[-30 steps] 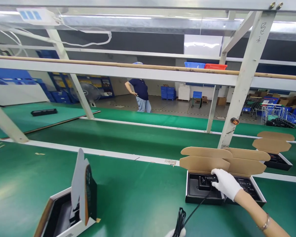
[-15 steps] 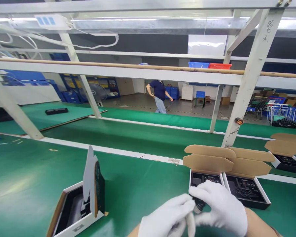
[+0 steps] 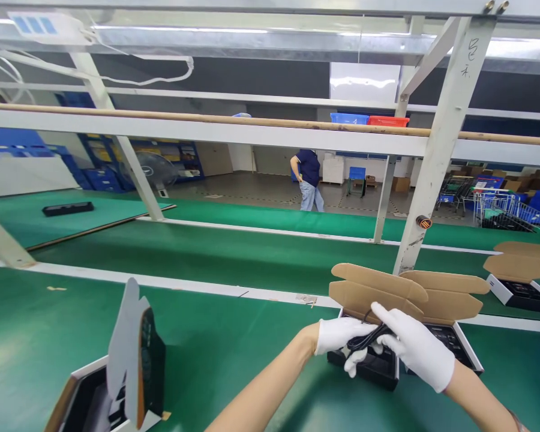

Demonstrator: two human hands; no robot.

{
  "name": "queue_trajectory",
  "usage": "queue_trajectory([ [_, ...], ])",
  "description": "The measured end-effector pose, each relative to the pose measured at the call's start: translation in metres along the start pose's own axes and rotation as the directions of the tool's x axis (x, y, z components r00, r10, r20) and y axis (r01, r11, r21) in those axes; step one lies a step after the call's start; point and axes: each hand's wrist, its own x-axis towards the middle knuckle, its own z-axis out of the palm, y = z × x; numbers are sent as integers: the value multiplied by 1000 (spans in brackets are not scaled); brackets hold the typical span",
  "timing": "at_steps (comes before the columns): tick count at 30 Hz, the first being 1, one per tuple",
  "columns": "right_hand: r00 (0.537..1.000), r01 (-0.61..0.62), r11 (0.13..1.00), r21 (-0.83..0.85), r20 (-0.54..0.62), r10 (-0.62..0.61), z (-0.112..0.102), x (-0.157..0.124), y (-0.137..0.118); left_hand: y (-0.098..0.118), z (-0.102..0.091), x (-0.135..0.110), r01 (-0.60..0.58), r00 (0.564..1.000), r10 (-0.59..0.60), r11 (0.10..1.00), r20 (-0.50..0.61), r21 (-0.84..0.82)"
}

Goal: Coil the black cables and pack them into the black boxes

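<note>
A bundled black cable (image 3: 364, 341) is held between my two white-gloved hands, over an open cardboard box (image 3: 378, 373) with a black interior. My left hand (image 3: 344, 337) has its fingers around the bundle from the left. From the right, my right hand (image 3: 409, 342) grips the bundle's other end, its index finger stretched along the raised brown lid (image 3: 373, 288). Against this box's right side stands a second open box (image 3: 465, 351) with black items inside, partly hidden by my right hand.
Farther right is another open box (image 3: 522, 294). An open box (image 3: 112, 390) with its lid upright stands at the left on the green table (image 3: 234, 360). A white post (image 3: 436, 150) rises behind the boxes. A person (image 3: 309, 180) stands across the room.
Both hands have moved forward with the black cable, from in front of the box to over it. My view has shifted right, and the person in the background has changed position.
</note>
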Motion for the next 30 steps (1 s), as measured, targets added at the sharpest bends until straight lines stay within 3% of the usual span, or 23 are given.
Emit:
queue_trajectory([
  [4, 996, -84, 985, -149, 25, 89, 18, -5, 6, -1, -15, 8, 60, 997, -63, 995, 34, 78],
  [10, 981, -143, 987, 67, -123, 150, 43, -10, 8, 0, -32, 8, 149, 962, -185, 972, 202, 183],
  [13, 975, -220, 975, 20, -4, 220, 51, -8, 2, 0, -37, 11, 159, 953, -219, 949, 209, 271],
  [16, 939, -307, 951, -45, 145, 310, 59, -7, -5, -10, -42, 21, 153, 972, -210, 904, 102, 399],
  [21, 913, -296, 925, -240, 213, 347, 60, -10, -10, -40, -38, 39, 96, 994, -108, 784, -17, 613],
  [24, 886, -179, 907, -380, 339, 317, 54, -4, -14, -54, -27, 40, -16, 996, 70, 691, -45, 723],
  [27, 862, -132, 897, -422, 398, 314, 52, 7, -21, -66, -15, 29, -136, 960, 279, 570, -35, 811],
  [30, 861, -142, 887, -439, 387, 329, 53, 11, -28, -80, -6, 15, -179, 926, 378, 471, -14, 864],
])
